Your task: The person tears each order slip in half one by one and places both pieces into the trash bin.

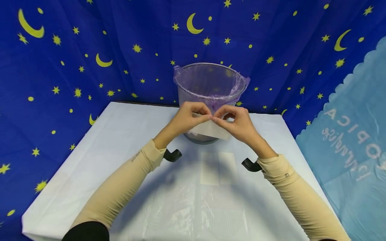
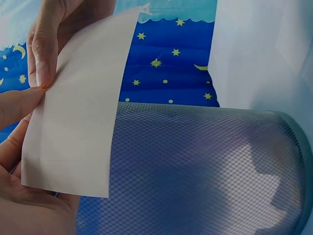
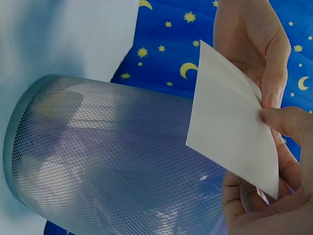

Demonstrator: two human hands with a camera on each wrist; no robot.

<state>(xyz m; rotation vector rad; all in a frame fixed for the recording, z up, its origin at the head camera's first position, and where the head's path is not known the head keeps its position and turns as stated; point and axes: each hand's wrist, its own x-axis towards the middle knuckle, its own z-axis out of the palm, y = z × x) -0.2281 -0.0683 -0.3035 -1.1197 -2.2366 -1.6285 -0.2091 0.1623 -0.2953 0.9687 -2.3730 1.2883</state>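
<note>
My left hand (image 1: 190,116) and right hand (image 1: 239,123) meet in front of a mesh wastebasket (image 1: 182,97). Between thumb and fingers, each pinches the upper edge of a white sheet of paper (image 1: 209,130), and the thumb tips touch. Held this way, the sheet (image 2: 80,117) hangs down from the fingers in the left wrist view. From the right wrist camera the paper (image 3: 227,115) appears slightly bent near the thumbs and overlaps the basket (image 3: 112,147). A purple bag (image 1: 241,85) lines the basket and folds over its rim.
Two pale paper rectangles (image 1: 209,169) lie side by side on the white-covered table (image 1: 135,124). Pale scraps (image 3: 46,181) show through the mesh low in the basket. A blue curtain (image 1: 120,36) with moons and stars stands behind, and a light blue cloth (image 1: 356,117) hangs at right.
</note>
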